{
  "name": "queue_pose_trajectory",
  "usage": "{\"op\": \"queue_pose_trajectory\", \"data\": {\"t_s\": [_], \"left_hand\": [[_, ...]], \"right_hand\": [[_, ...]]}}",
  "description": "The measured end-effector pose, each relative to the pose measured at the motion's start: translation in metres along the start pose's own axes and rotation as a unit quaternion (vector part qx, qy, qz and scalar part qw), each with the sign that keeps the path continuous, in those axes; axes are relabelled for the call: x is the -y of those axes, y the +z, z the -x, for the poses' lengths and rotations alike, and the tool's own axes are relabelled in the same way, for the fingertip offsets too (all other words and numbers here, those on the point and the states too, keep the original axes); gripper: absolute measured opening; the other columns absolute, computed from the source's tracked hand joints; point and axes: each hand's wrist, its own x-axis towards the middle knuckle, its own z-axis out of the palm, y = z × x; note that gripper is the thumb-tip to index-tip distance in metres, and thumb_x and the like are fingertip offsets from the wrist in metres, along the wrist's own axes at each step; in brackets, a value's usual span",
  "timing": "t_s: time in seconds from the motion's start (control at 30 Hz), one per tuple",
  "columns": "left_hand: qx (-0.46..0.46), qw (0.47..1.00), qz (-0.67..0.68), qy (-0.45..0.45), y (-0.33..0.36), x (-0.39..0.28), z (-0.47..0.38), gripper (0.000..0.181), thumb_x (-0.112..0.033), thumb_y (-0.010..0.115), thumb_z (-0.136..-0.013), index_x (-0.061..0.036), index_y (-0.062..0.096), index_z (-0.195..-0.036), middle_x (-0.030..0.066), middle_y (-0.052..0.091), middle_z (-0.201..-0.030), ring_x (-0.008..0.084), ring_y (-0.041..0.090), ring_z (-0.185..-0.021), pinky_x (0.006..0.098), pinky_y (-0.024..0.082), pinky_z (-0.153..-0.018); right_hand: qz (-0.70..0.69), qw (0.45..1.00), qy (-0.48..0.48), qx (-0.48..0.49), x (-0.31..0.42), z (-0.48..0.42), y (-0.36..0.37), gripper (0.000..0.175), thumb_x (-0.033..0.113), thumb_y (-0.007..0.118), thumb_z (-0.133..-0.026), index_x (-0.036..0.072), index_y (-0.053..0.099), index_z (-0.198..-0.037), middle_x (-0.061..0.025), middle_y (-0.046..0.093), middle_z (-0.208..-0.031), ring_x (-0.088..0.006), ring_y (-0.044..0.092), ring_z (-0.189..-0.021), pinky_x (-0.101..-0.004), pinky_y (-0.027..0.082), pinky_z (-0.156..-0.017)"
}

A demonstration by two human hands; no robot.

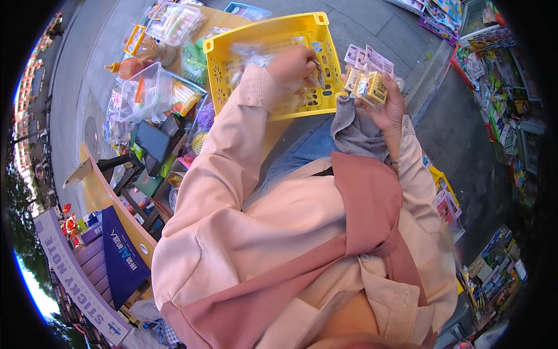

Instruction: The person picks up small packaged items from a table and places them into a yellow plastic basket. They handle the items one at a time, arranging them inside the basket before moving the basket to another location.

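Observation:
My left hand point(294, 65) reaches into a yellow plastic basket point(274, 29) with cut-out walls. Its fingers are closed on a small packet point(317, 76), partly hidden and blurred. Other clear plastic packets point(257, 61) lie in the basket below and beside this hand. To the right of the basket, my right hand point(390, 102) is palm up and holds several clear packs point(370, 87) with pale purple header cards. Yellow patterned pieces and a white dotted piece show through the plastic. A grey cloth point(355, 126) lies below this hand, against the basket's near corner.
A clear plastic bin point(146, 94), an orange squeeze bottle point(128, 70) and stacked dark boxes point(152, 139) crowd the left. Wooden sticks point(150, 50) stand behind them. A long sticky-note box point(78, 279) is at lower left. Packaged goods point(497, 100) line the right beyond the pavement.

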Motion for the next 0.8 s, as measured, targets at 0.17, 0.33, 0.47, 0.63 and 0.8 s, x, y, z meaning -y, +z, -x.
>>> {"op": "queue_pose_trajectory", "data": {"t_s": [0.17,0.33,0.47,0.63,0.8], "left_hand": [[0.065,0.995,0.074,0.031,0.001,-0.013,0.028,0.029,-0.019,0.060,-0.077,-0.0079,0.066,-0.104,0.0140,0.066,-0.099,0.0322,0.061,-0.092,0.0393,0.048,-0.081],[0.171,0.977,0.127,-0.009,0.003,-0.031,0.046,0.031,-0.020,0.061,-0.083,-0.0055,0.063,-0.111,0.0131,0.061,-0.116,0.0258,0.059,-0.106,0.0350,0.046,-0.089],[0.015,0.951,0.309,-0.019,-0.004,-0.032,0.064,0.045,-0.021,0.067,-0.084,0.0010,0.055,-0.121,0.0158,0.060,-0.116,0.0228,0.058,-0.109,0.0318,0.045,-0.093],[-0.055,0.873,0.485,-0.014,-0.019,-0.034,0.089,0.053,-0.024,0.062,-0.088,0.0026,0.047,-0.132,0.0159,0.054,-0.127,0.0228,0.048,-0.122,0.0340,0.035,-0.103],[-0.003,0.848,0.530,-0.019,-0.014,-0.041,0.080,0.096,-0.033,0.072,-0.078,-0.0009,0.013,-0.146,0.0201,0.031,-0.144,0.0282,0.038,-0.129,0.0400,0.034,-0.104]], "right_hand": [[0.019,1.000,0.011,0.009,0.003,-0.006,0.010,0.064,0.033,0.058,-0.090,-0.003,0.033,-0.137,-0.0278,0.043,-0.132,-0.0399,0.050,-0.119,-0.0377,0.060,-0.070],[0.082,0.997,-0.005,-0.011,0.001,-0.008,0.024,0.065,0.032,0.059,-0.089,-0.004,0.033,-0.137,-0.0268,0.046,-0.131,-0.0369,0.053,-0.116,-0.0354,0.059,-0.074],[0.130,0.991,-0.015,-0.019,0.000,-0.010,0.026,0.065,0.030,0.059,-0.089,-0.006,0.032,-0.137,-0.0274,0.047,-0.131,-0.0354,0.054,-0.116,-0.0352,0.060,-0.073],[0.129,0.991,0.015,-0.001,0.000,-0.010,0.034,0.054,0.024,0.061,-0.088,-0.003,0.042,-0.131,-0.0177,0.057,-0.121,-0.0249,0.058,-0.111,-0.0363,0.049,-0.093],[0.202,0.979,-0.003,-0.013,-0.010,-0.016,0.054,0.047,0.018,0.065,-0.085,-0.002,0.049,-0.125,-0.0119,0.059,-0.117,-0.0193,0.059,-0.105,-0.0327,0.048,-0.090]]}}
